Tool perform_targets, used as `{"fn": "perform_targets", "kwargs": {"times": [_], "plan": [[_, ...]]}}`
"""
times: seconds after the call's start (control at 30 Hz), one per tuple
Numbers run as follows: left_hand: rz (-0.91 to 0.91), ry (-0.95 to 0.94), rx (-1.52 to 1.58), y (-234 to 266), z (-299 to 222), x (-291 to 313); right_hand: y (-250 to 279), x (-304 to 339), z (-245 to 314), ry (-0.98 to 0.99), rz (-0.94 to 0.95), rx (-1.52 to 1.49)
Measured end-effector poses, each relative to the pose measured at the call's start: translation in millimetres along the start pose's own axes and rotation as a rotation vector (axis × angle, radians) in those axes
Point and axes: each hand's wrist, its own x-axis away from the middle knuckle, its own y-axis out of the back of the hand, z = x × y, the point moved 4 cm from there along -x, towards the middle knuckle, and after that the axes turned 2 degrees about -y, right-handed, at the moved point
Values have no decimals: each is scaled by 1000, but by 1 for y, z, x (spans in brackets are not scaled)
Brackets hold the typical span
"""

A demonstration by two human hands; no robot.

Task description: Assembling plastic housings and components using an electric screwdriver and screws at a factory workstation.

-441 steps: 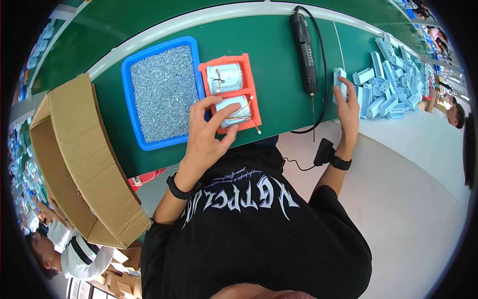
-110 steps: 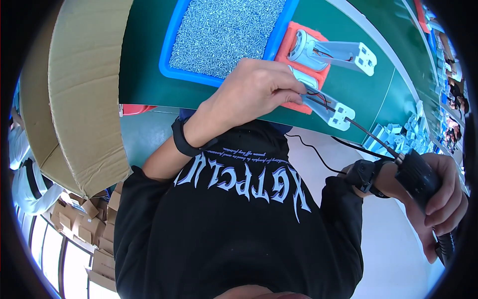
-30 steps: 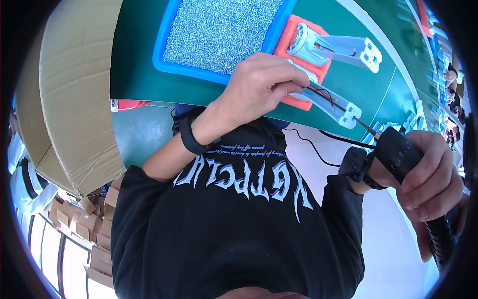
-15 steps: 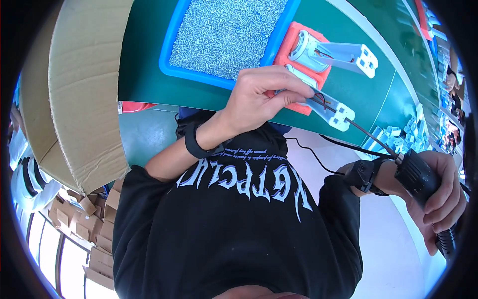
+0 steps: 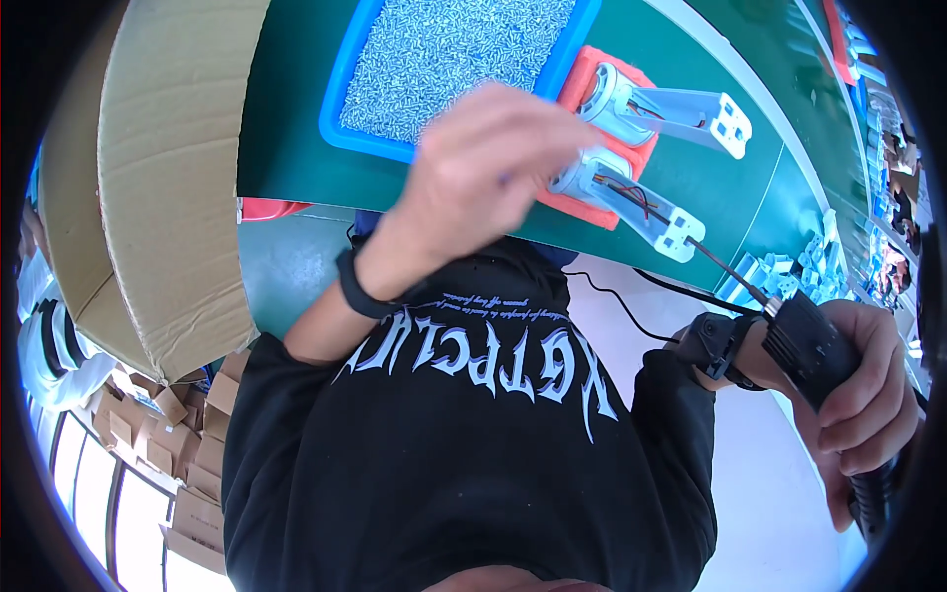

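Note:
My right hand (image 5: 873,400) is wrapped round a black electric screwdriver (image 5: 811,347) at the right. Its long thin shaft passes through the holed end plate of a white plastic housing (image 5: 651,215) and along its trough, where red and dark wires show. The housing's round end rests in a red foam holder (image 5: 643,155). A second white housing (image 5: 681,111) of the same form lies in the holder, farther off. My left hand (image 5: 488,173), smeared by motion, is over the near edge of a blue tray (image 5: 370,146), apart from the near housing; its fingers are unclear.
Small silvery screws (image 5: 454,59) fill the tray on the green table (image 5: 291,128). A large cardboard box (image 5: 173,187) stands close on the left. Several pale plastic parts (image 5: 789,271) are heaped at the right. A black cable (image 5: 617,306) hangs by the table edge.
My left hand has let go near the shaft at the near housing and moved left toward the tray. My right hand and the screwdriver have shifted slightly down and left.

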Motion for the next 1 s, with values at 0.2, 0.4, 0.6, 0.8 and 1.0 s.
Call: {"fn": "perform_targets", "kwargs": {"times": [0.2,0.4,0.6,0.8,1.0], "plan": [[521,384,-577,19,33,16,-13,0,-15,-117,141,87],[494,356,-502,20,37,16,-13,4,-22,-94,205,91],[380,360,-436,17,37,10,-12,0,-25,-66,226,75],[161,224,-63,-13,20,2,-12,-2,-29,-151,173,104],[154,447,197,-38,17,14,-19,3,-34,-72,97,103]]}}
